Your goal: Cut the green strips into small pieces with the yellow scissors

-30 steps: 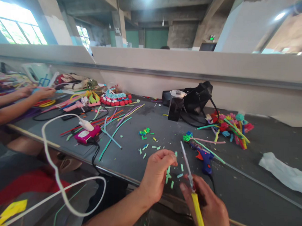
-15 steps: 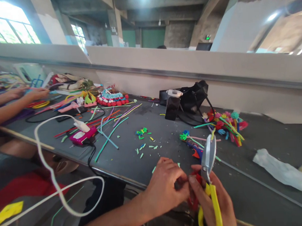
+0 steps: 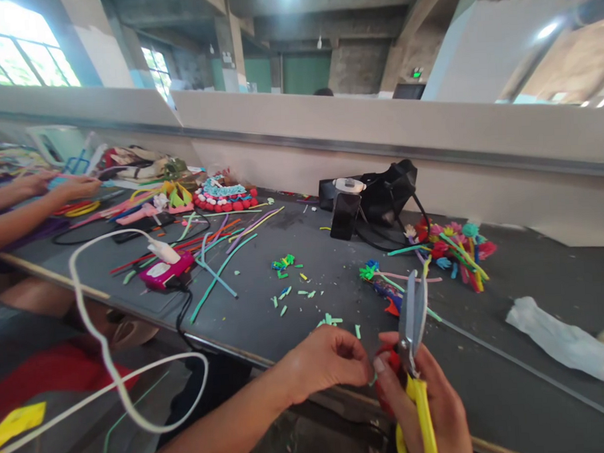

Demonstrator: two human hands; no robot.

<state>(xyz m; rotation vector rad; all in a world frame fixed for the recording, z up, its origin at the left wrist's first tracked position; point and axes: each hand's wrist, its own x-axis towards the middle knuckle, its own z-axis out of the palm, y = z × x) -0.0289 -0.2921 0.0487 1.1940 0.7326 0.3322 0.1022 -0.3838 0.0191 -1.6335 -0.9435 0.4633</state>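
Note:
My right hand (image 3: 434,401) is closed round yellow-handled scissors (image 3: 420,398), whose metal blades point up and stand slightly apart. A red thing (image 3: 387,383), mostly hidden by the fingers, is also in that hand. Just left of it, my left hand (image 3: 332,359) is closed in a pinch, with a small green piece (image 3: 373,379) showing at its fingertips. Beyond the left hand, short green cut pieces (image 3: 330,320) lie on the dark table (image 3: 297,347). More green and yellow bits (image 3: 283,262) are scattered farther back.
Long fuzzy craft stems (image 3: 224,276) and a pink power adapter (image 3: 168,269) with a white cable lie left. A phone (image 3: 345,216), black bag (image 3: 390,192) and colourful flowers (image 3: 453,246) stand behind. Another person's hands (image 3: 75,188) work at far left.
My left hand has moved slightly down and left, uncovering green pieces on the table. The scissors have turned a little and their blades have parted.

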